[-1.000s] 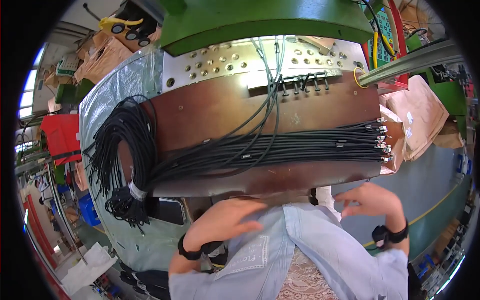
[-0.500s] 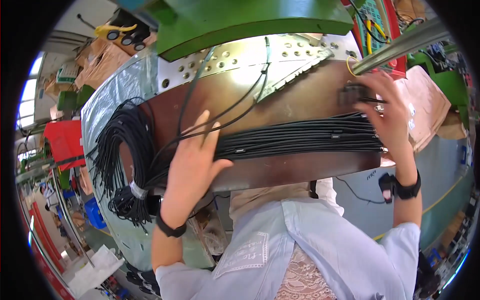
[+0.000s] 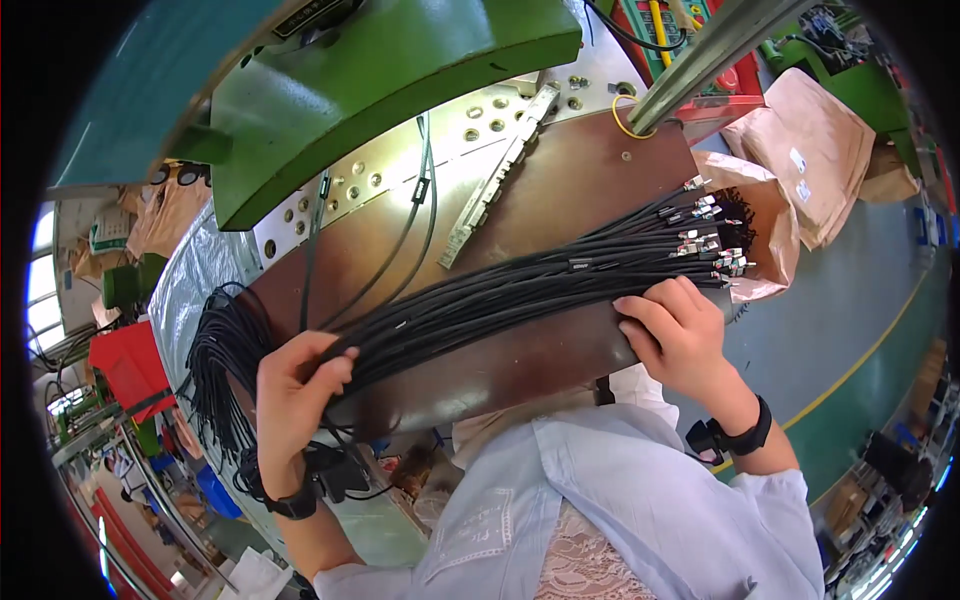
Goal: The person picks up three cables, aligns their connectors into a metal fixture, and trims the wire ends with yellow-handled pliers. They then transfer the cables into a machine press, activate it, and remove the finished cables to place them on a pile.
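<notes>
A thick bundle of black cables (image 3: pixel 500 295) lies across the brown tabletop (image 3: pixel 540 365), with silvery connectors (image 3: pixel 700 243) at its right end. My left hand (image 3: pixel 300 390) is curled around the bundle's left part, thumb and fingers closed on the cables. At the lower edge of the bundle, short of the connectors, is my right hand (image 3: pixel 683 335). Its fingers are bent and drawn together; what they pinch, if anything, does not show. More black cable (image 3: pixel 225 345) hangs over the table's left side. A slotted metal strip (image 3: pixel 500 175) lies behind the bundle.
A green machine (image 3: pixel 400 95) stands over a metal plate with holes (image 3: pixel 470 130) at the back. Thin black cables (image 3: pixel 405 235) hang from it. A metal pole (image 3: pixel 700 75) slants at the back right. An open brown paper bag (image 3: pixel 780 235) sits beside the connectors.
My left hand, flat on the cables before, now grips them. My right hand has come down and left from the dark blurred piece beside the table's end. The view has turned; the cables now slant.
</notes>
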{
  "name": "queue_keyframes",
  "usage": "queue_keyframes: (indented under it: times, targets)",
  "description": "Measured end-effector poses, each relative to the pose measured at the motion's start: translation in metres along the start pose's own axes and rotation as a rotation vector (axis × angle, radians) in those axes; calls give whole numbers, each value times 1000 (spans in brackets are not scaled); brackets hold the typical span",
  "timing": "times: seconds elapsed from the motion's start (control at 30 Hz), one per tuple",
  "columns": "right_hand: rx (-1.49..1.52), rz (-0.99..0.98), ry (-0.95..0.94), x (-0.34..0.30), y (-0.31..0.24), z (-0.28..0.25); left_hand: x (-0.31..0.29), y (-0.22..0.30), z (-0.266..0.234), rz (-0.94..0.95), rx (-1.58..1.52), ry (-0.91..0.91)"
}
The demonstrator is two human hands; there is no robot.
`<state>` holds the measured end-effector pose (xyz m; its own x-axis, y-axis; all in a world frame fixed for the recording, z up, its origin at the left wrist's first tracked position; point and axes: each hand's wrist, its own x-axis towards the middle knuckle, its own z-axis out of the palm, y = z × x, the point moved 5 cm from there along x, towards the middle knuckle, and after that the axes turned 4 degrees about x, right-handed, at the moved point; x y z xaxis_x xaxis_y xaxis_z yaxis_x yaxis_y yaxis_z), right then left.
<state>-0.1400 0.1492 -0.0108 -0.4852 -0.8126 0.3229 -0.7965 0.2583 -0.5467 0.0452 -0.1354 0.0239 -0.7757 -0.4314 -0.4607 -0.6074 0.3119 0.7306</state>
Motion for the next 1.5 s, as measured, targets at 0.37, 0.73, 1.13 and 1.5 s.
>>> queue_keyframes:
  times: [0.37,0.73,1.13,1.5]
  targets:
    - [30,-90,-38,8,11,-10,82,164,183,352,-366,-647]
    - [33,-439,-278,139,8,49,4,55,158,-102,-1351,-270]
    - [115,-516,-12,97,-51,47,-8,38,137,-245,-1188,-49]
    - [101,-396,-367,108,-63,53,-6,30,127,-27,-1319,-336]
